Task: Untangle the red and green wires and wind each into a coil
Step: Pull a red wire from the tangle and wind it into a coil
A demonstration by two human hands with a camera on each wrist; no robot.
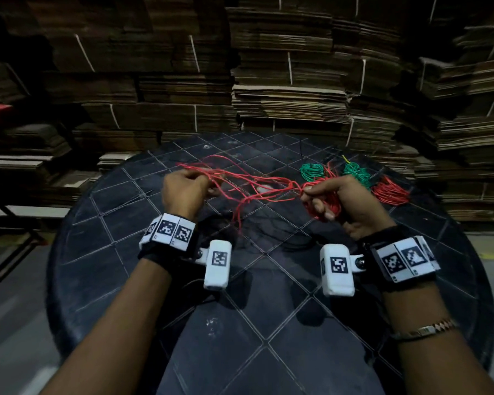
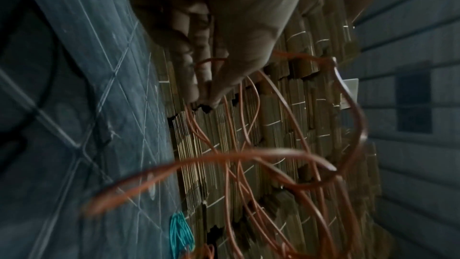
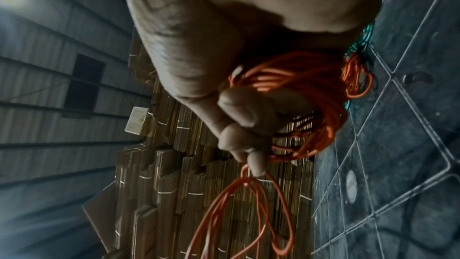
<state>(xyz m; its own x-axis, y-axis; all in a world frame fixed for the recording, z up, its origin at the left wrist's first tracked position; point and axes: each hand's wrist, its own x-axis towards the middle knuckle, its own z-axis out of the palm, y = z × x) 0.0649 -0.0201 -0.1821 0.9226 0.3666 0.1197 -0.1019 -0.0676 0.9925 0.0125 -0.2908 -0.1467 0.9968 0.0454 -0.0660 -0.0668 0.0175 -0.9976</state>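
Loose strands of red wire (image 1: 257, 187) stretch above the black round table (image 1: 126, 269) between both hands. My left hand (image 1: 187, 187) pinches the loose strands at their left end; in the left wrist view the fingertips (image 2: 206, 97) close on the red wire (image 2: 248, 157). My right hand (image 1: 332, 199) grips a partly wound red coil (image 1: 330, 205) and pinches the strands where they leave it; the right wrist view shows that red coil (image 3: 306, 94) held under curled fingers (image 3: 239, 109). Two green coils (image 1: 312, 170) (image 1: 357, 171) and a red coil (image 1: 390, 193) lie behind the right hand.
Tall stacks of flattened cardboard (image 1: 283, 89) stand right behind the table's far edge. A cardboard pile (image 1: 26, 155) sits at the left. Grey floor (image 1: 9, 295) shows on both sides of the table.
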